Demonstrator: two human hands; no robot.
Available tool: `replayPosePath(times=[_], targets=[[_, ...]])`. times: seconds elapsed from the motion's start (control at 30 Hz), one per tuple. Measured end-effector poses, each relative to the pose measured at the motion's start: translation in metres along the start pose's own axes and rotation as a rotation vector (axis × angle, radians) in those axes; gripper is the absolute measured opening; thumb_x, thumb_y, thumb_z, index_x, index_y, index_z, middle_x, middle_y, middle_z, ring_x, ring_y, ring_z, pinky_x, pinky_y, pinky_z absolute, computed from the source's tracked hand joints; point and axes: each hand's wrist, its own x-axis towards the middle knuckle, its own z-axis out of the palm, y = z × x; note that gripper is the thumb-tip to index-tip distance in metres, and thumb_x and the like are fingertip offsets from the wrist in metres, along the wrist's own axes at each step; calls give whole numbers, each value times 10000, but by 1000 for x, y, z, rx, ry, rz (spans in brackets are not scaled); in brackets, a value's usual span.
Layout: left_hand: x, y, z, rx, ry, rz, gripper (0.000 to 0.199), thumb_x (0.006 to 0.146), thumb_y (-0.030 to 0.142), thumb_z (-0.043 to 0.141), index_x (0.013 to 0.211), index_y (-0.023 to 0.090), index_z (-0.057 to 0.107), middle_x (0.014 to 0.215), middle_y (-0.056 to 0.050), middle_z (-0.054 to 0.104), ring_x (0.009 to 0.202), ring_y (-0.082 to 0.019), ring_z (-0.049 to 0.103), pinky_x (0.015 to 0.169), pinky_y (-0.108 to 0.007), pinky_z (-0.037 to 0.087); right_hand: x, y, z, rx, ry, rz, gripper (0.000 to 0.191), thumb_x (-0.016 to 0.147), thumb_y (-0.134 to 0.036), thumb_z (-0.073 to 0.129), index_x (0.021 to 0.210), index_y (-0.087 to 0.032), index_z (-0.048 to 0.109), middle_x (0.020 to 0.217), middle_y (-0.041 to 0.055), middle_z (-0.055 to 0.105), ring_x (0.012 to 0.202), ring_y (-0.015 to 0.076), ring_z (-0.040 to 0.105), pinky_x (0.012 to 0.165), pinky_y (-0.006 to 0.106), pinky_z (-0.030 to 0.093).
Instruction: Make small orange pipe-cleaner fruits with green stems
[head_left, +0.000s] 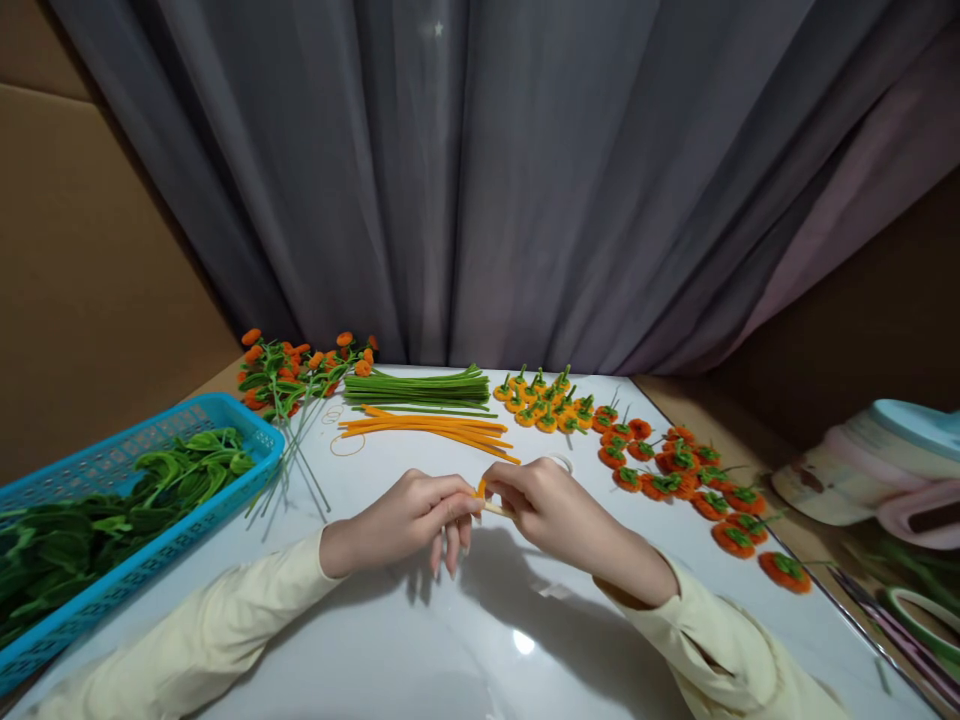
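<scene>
Above the middle of the white table, my left hand (416,515) and my right hand (551,508) meet at the fingertips. Between them shows a short bend of orange pipe cleaner (481,488), against a thin pale stick (498,510). My left thumb and index finger are pinched at the orange piece, the other fingers hanging loosely below. The fingers of my right hand curl around the stick, which runs under its palm, and come close to the orange bend. Fingertips hide much of both pieces. Just beyond lie loose orange pipe cleaners (427,427) and a bundle of green pipe cleaners (416,389).
Yellow flower heads (546,408) and orange flower heads (679,460) spread along the right. Stemmed orange flowers (311,365) lie back left. A blue basket (142,545) of green leaves stands left. At right are a cup (847,465), scissors (892,620) and green tape roll (926,620).
</scene>
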Motion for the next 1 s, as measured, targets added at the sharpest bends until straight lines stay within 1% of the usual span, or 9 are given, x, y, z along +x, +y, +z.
replayPosePath(times=[0.1,0.2,0.3,0.43,0.53,0.67,0.73,0.87,1.0], targets=[[-2,3,0,29,4,-1,288,917,355,393,835,124,542,633,-5,617,471,-106,627,387,-150,469,0,-1,-1,15,-11,0,239,633,19,448,693,-162,592,472,-60,415,442,70,284,495,194,216],[-5,6,1,99,23,54,272,929,329,370,853,128,536,645,-3,619,473,-96,625,380,-139,465,1,0,-6,110,-52,-26,217,720,-7,445,679,-155,597,501,-31,522,468,77,408,534,187,282],[-9,7,2,256,36,216,214,941,249,342,912,135,521,682,-5,631,487,-80,624,419,-134,468,1,2,-13,290,-157,-81,222,830,-105,436,712,-143,621,520,-10,578,491,85,479,542,181,327],[-14,9,3,558,71,488,173,937,163,328,957,141,499,641,7,631,521,-80,616,546,-160,490,-1,3,-21,527,-352,-96,250,881,-222,437,749,-118,623,519,-10,566,480,80,467,502,171,342],[-17,11,2,827,94,632,229,936,148,268,972,137,494,617,4,619,486,-94,574,494,-183,464,-3,2,-24,607,-475,-86,277,890,-248,432,740,-110,619,492,-18,548,469,75,424,478,169,327],[-17,11,1,1113,92,764,305,909,89,179,928,127,482,658,-33,639,452,-112,541,405,-207,420,-4,4,-23,669,-541,-80,265,889,-223,440,759,-96,632,473,-20,549,463,66,400,480,167,322],[-17,9,1,1160,96,824,297,897,80,187,936,112,481,659,-55,645,484,-132,566,404,-220,436,-2,7,-21,738,-592,-79,267,892,-220,436,777,-96,641,468,-22,552,450,64,408,479,168,329],[-16,8,2,1148,139,979,280,893,84,216,1002,75,474,638,-79,644,552,-157,614,463,-228,498,3,12,-13,978,-751,-78,293,891,-265,446,782,-92,656,463,-17,563,441,81,497,486,186,387],[-15,11,0,1110,212,1086,291,902,79,206,1036,21,458,656,-119,661,555,-169,632,497,-238,522,9,16,1,1208,-830,-41,286,847,-313,530,745,-73,646,504,10,608,435,91,553,478,187,437]])
